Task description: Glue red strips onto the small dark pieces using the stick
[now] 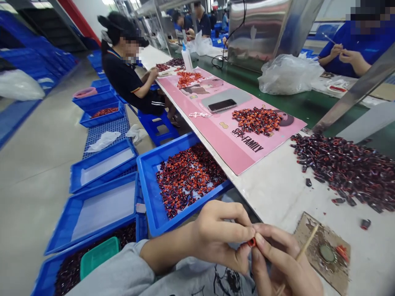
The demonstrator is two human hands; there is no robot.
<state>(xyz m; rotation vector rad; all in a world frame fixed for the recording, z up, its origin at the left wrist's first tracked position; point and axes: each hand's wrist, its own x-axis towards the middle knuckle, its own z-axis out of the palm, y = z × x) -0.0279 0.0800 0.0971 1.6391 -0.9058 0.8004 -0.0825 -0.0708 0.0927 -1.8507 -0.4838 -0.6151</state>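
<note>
Well, our left grip (pixel 216 236) is closed, with thumb and fingers pinching a small red-orange piece (pixel 251 242) held up between both grips, over our lap. Our right grip (pixel 280 263) is closed as well, wrapped around a thin pale wooden stick (pixel 304 242), with its fingertips pressed up close to that piece.

Just to our right, a scrap of brown cardboard (pixel 308 234) lies on the white tabletop (pixel 277 197), smeared with dark residue and carrying a round greenish blob (pixel 327 253). Farther along spreads a loose heap of dark red-and-black pieces (pixel 342 168). To our left, a blue plastic tray (pixel 148 185) holds many similar pieces. Ahead, a long pink printed mat (pixel 247 152) carries more, beside a black smartphone (pixel 222 105). A co-worker in a black shirt (pixel 123 78) sits along the left, and another in blue (pixel 348 53) holds a thin stick across the tabletop.
</note>
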